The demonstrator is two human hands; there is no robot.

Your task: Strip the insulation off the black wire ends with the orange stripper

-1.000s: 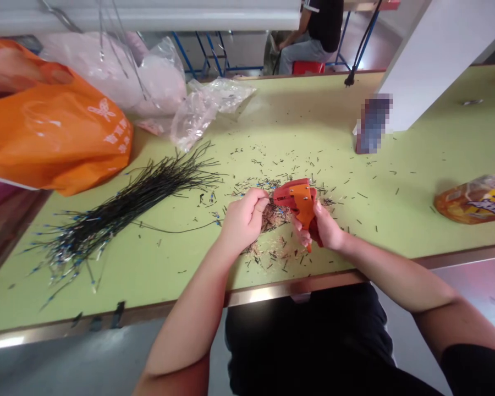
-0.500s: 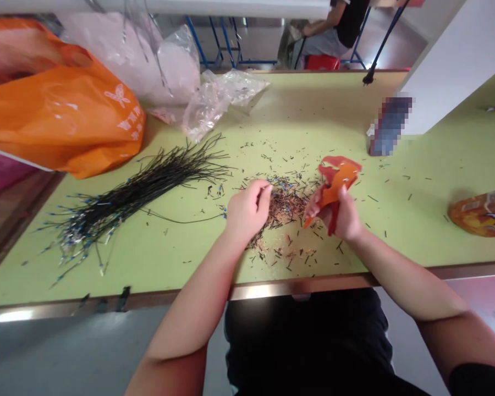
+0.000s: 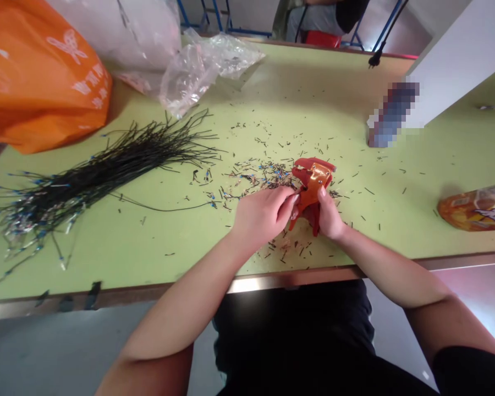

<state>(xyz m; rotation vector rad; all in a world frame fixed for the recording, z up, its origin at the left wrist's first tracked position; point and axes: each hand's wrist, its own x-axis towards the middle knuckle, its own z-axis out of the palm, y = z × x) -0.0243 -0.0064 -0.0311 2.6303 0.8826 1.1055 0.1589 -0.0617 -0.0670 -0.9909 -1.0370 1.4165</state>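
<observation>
My right hand (image 3: 329, 215) grips the handles of a red and orange wire stripper (image 3: 312, 180), held upright over a pile of wire scraps (image 3: 268, 181) on the green table (image 3: 297, 99). My left hand (image 3: 264, 214) is closed in a pinch right beside the tool's jaws, its fingertips touching the tool; what it pinches is too small to make out. A thin black wire (image 3: 165, 208) lies on the table, running from the left toward my left hand. A bundle of black wires with blue ends (image 3: 94, 176) lies to the left.
An orange plastic bag (image 3: 37, 71) and clear plastic bags (image 3: 198, 66) sit at the back left. A snack packet (image 3: 474, 206) lies at the right edge. A white post (image 3: 449, 55) stands at the back right. Another person sits beyond the table (image 3: 325, 14).
My right hand has brought the stripper back in from the right and down toward my left hand. My left hand has closed up against the tool. The view has tilted downward.
</observation>
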